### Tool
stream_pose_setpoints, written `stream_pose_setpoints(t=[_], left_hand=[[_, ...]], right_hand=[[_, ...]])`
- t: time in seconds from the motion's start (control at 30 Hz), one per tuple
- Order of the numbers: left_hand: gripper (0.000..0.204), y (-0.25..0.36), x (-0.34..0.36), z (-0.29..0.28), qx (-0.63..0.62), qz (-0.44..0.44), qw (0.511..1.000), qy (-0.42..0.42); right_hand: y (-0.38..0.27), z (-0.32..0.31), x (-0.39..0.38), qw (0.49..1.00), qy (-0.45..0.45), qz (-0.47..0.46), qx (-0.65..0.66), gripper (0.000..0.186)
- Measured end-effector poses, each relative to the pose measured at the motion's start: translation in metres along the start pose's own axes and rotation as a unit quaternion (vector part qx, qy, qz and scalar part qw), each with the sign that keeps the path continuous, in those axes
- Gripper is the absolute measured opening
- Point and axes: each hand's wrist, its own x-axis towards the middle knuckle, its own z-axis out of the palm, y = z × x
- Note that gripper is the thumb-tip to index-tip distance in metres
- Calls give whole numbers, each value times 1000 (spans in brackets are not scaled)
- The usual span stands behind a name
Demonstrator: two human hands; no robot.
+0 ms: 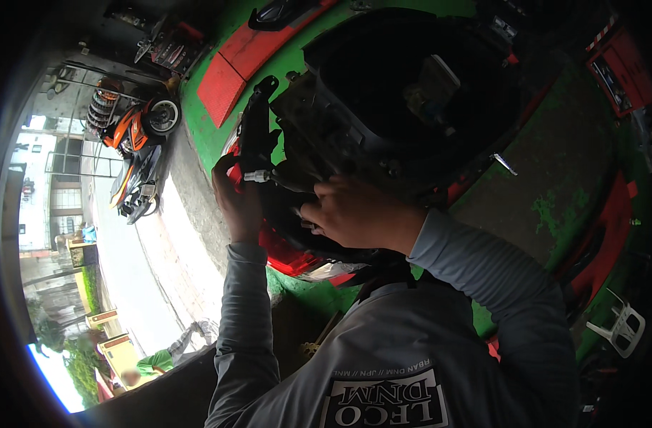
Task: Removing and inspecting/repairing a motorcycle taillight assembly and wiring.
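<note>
In front of me is the rear of a scooter with dark body panels and a red tail light [286, 251]. My left hand [238, 203] is at its left side, fingers bent around the edge of the tail light below a black bracket [256, 132]. Beside those fingers, a silver socket-like cylinder [256, 175] sticks out; what it joins is lost in shadow. My right hand [361, 214] is closed over the dark rear panel, its fingertips pinched near a small metallic glint. What they hold is too dark to make out.
The dark open storage bin [418, 93] of the scooter holds a pale flat item [446, 71]. A chrome tool [505, 164] lies at its right. An orange motorcycle [129, 128] stands at far left, a white plastic chair [624, 329] at lower right, a red tool cabinet [629, 71] at upper right.
</note>
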Motion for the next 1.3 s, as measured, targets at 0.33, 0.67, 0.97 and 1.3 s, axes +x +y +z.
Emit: stream_pose_setpoints(t=[0.33, 0.67, 0.97, 1.3], left_hand=[[37, -7, 3, 1, -60, -42, 997, 22], [93, -7, 10, 0, 177, -73, 980, -60], [112, -89, 5, -25, 30, -100, 983, -149], [117, 4, 16, -47, 78, -117, 986, -90]], right_hand=[[-15, 42, 49, 942, -211, -55, -257, 19], [37, 125, 45, 811, -353, -87, -458, 22], [8, 48, 65, 950, -209, -23, -231, 18], [18, 48, 49, 973, -89, -42, -210, 21]])
